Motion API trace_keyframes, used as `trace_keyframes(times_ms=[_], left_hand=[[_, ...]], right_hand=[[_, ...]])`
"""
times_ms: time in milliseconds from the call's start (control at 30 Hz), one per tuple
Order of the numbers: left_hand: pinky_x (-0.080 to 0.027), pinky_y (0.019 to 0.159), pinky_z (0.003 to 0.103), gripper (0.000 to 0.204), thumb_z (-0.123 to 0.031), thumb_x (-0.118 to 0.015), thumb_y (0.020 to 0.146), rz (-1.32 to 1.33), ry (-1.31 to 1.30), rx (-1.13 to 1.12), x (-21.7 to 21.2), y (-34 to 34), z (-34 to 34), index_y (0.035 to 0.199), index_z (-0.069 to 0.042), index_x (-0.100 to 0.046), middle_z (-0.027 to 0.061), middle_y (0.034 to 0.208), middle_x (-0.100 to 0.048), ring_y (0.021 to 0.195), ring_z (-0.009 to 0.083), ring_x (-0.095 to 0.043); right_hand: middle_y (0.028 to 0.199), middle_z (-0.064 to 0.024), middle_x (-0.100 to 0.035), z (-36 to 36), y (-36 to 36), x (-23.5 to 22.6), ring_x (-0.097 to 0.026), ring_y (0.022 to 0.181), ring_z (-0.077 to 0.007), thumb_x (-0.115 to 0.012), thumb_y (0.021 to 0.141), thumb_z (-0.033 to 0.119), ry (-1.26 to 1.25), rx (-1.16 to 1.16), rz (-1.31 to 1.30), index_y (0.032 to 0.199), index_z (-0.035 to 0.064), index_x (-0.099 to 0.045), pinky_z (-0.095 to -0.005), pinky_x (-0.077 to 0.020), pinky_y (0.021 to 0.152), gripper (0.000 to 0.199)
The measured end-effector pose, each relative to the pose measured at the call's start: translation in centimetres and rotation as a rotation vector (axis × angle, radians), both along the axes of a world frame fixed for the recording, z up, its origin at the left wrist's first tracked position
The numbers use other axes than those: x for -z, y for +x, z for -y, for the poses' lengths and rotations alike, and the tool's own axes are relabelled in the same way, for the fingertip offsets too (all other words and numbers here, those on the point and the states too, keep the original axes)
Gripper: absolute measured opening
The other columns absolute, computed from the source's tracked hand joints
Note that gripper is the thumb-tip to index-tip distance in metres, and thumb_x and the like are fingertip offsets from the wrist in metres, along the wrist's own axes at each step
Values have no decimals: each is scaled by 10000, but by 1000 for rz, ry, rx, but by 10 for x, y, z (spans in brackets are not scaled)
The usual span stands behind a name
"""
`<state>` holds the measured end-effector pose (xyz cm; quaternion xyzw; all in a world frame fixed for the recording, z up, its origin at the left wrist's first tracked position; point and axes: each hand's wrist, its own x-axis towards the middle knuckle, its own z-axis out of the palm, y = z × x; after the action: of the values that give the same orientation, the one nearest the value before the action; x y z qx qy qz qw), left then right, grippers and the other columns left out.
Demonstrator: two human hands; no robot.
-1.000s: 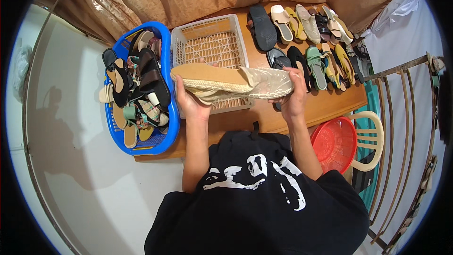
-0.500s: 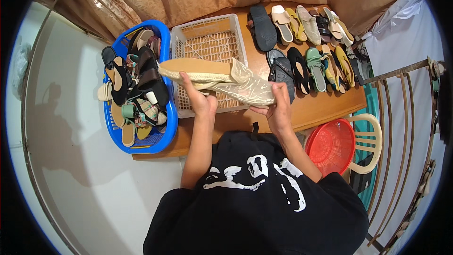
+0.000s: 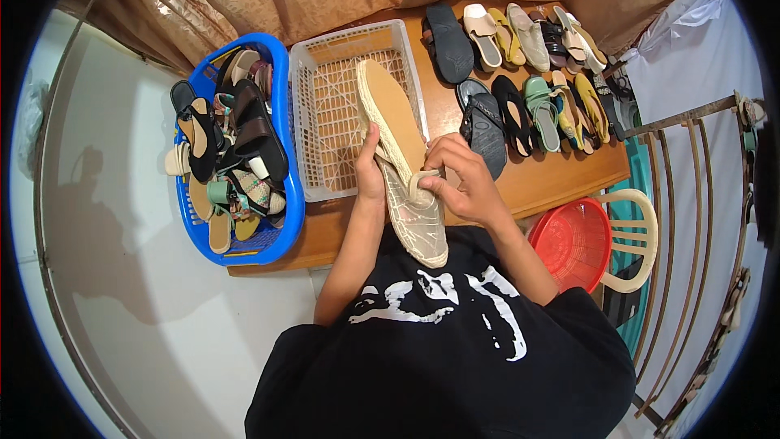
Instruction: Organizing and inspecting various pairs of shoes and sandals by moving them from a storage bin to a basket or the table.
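Starting at the left, a pale floor runs under a blue basket (image 3: 286,195) heaped with mixed sandals and shoes, and beside it sits a white lattice basket (image 3: 325,114) with nothing visible inside; both rest on the left part of a wooden table (image 3: 536,183). Over the white basket's right wall and the table's near edge the person holds a pair of beige rope-soled slip-ons (image 3: 404,162), stacked sole to sole so that one tan sole faces up and the mesh toe points toward the body. The left hand (image 3: 370,175) wraps around the pair's left side, thumb on top, which seems to keep the two shoes pressed together, while the right hand (image 3: 459,179) pinches the middle strap from the right with bent fingers, likely steadying it. Farther right, pairs of sandals lie in tidy rows on the table, toes pointing away. Past the table stand a red basket (image 3: 573,244), a cream plastic chair (image 3: 638,236) and a metal railing (image 3: 691,219); brown curtains hang behind.
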<state>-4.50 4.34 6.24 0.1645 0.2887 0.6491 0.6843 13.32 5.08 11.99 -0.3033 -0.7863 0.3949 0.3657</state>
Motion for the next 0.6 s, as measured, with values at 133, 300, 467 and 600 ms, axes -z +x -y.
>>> trace_keyframes(times_ms=[133, 300, 467, 600], left_hand=[[-535, 937, 380, 543, -457, -499, 1036, 36, -85, 40, -11, 7, 6, 1327, 0, -541, 167, 1167, -674, 1045, 257, -672], [-512, 986, 398, 539, -409, -533, 1027, 11, -106, -13, -1, -3, 7, 1374, 3, -513, 158, 1233, -653, 1112, 281, -647], [-505, 1003, 423, 537, -407, -569, 1022, -1, -113, -266, -14, -11, -5, 1374, -7, -505, 147, 1260, -633, 1141, 279, -630], [-499, 1013, 445, 550, -393, -574, 1028, -251, 77, -449, -11, -15, -9, 1421, -30, -448, 131, 1287, -608, 1151, 271, -619]], right_hand=[[1058, -162, -604, 1, -8, 4, -589, 1041, -290, -704, 870, 79, 1, 187, -268, 883, -25, -573, -365, -461, 942, 168], [1370, -173, -500, -1, -12, -2, -531, 1246, -272, -641, 954, 115, -270, 134, -321, 1006, -11, -570, -380, -440, 1031, 153], [1540, -195, -388, 5, 9, 17, -392, 1432, -303, -739, 910, 300, -784, -52, -547, 1480, 55, -423, -409, -298, 1180, 696], [1556, -165, -396, 10, 13, 12, -387, 1441, -264, -862, 736, 276, -691, -92, -412, 1543, 12, -349, -386, -277, 1191, 992]])
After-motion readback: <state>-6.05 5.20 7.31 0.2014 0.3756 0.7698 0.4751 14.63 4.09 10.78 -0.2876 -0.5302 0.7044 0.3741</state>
